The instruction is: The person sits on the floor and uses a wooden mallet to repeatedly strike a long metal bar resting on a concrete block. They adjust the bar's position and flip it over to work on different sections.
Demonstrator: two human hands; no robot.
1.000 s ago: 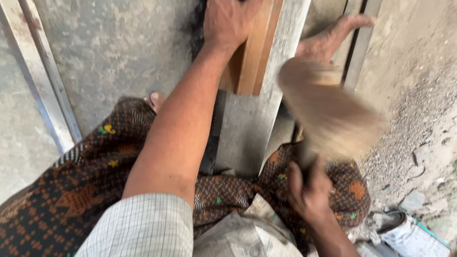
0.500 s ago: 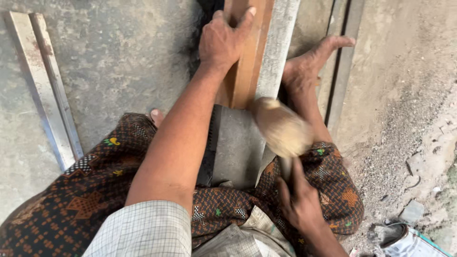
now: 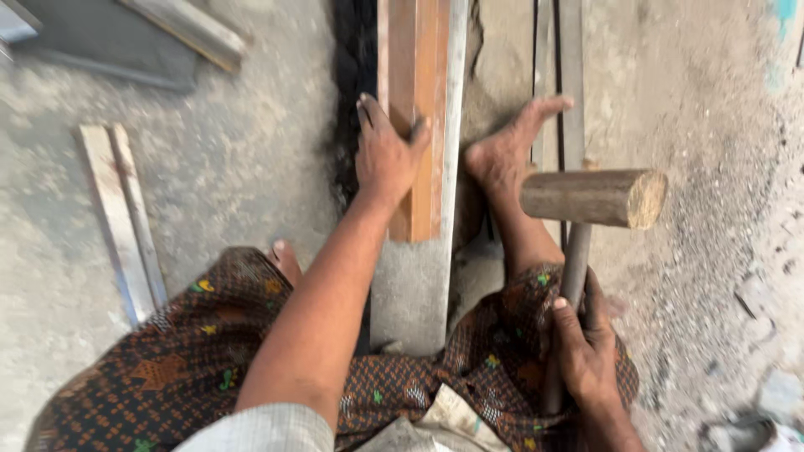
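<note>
The person sat on the concrete floor [image 3: 234,176], patterned sarong [image 3: 176,368] spread over the knees. The left hand [image 3: 387,155] pressed flat on an orange-brown wooden strip [image 3: 425,100], its fingers [image 3: 368,113] draped over the strip's left edge and the thumb hooked on the right. The strip lay lengthwise on a long grey metal bar [image 3: 414,289], its near end stopping partway along the bar. The right hand [image 3: 586,356] held a wooden mallet [image 3: 593,198] with fingers wrapped tight round the handle, the cylindrical head raised off to the right, well clear of the strip. A bare foot [image 3: 507,151] rested just right of the bar.

As far as could be judged, the strip was seated and steadied on the bar, and the hammering looked unfinished, the mallet being cocked rather than laid down. Half a second earlier the mallet head was blurred low beside the strip's near end; now it had swung back to the right, while the left hand kept its hold.

Two pale slats [image 3: 126,218] lay on the floor, left.
</note>
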